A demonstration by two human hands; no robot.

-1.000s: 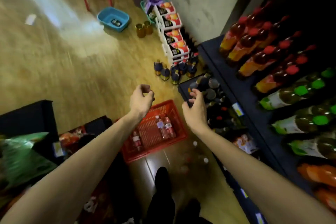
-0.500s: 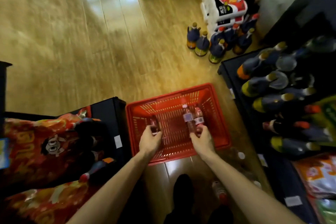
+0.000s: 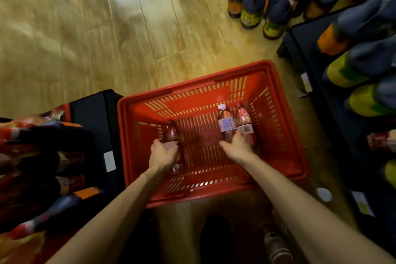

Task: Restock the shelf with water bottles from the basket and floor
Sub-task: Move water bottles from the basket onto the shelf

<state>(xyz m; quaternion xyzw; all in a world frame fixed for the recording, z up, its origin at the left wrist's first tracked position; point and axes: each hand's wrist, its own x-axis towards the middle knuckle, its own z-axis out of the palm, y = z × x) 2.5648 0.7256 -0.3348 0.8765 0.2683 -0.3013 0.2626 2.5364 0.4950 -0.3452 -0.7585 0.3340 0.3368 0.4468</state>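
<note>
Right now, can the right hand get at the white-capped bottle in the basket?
Probably yes: the right hand already rests on the white-capped bottle, and the red basket is open-topped.

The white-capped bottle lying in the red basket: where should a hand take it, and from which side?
Probably round the lower body. The white-capped bottle lies flat, cap toward the basket's far wall, base toward the person. A second bottle lies close along its right, so come from above and the near end, where the right hand already is.

No wording can be read anywhere: the bottle labels (image 3: 225, 124) in the red basket (image 3: 285, 135) (one carries a barcode patch) and the shelf price tags (image 3: 306, 83) are blurred.
</note>
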